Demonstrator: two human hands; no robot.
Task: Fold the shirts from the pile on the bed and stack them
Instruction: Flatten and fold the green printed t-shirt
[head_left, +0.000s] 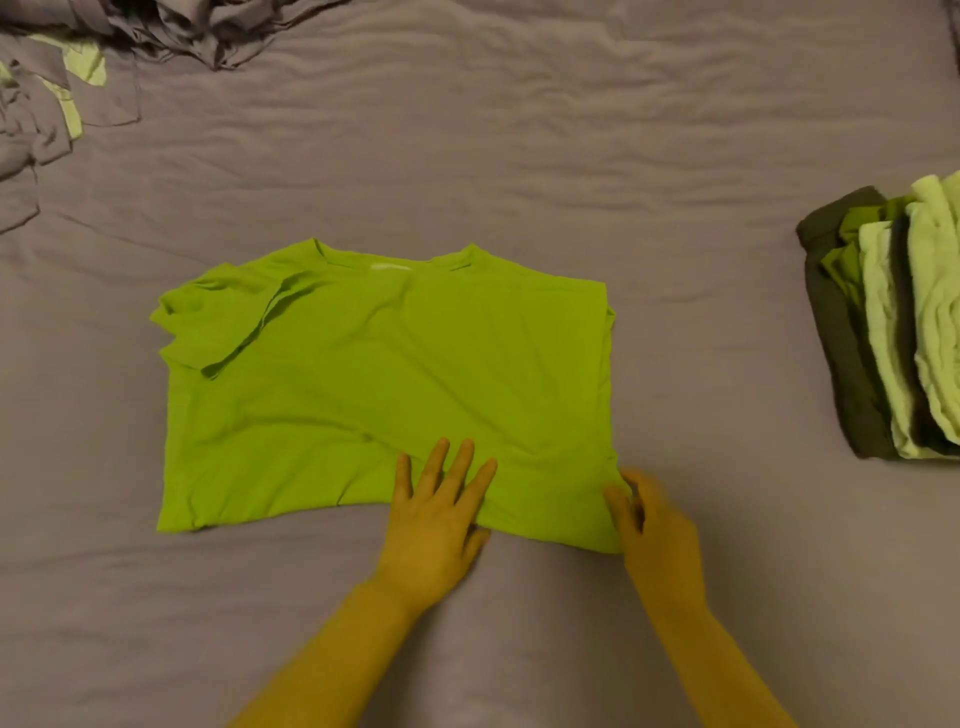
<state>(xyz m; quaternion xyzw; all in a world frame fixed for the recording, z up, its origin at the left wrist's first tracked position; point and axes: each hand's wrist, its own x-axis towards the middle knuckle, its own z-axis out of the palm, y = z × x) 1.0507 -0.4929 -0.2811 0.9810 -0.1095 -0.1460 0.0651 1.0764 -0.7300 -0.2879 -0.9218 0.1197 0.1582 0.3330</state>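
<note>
A bright green shirt (374, 384) lies flat on the bed, collar at the far side, its bottom half folded up and its left sleeve folded inward. My left hand (436, 514) rests flat on the near edge of the shirt, fingers spread. My right hand (654, 525) pinches the shirt's near right corner between thumb and fingers. A stack of folded shirts (893, 322), dark olive, green and pale green, sits at the right edge. The unfolded pile (57, 98) of grey and pale green shirts lies at the far left corner.
The grey-purple bed sheet (519, 156) is wrinkled and covers the whole view. Open sheet lies between the green shirt and the stack, and on the near side around my forearms.
</note>
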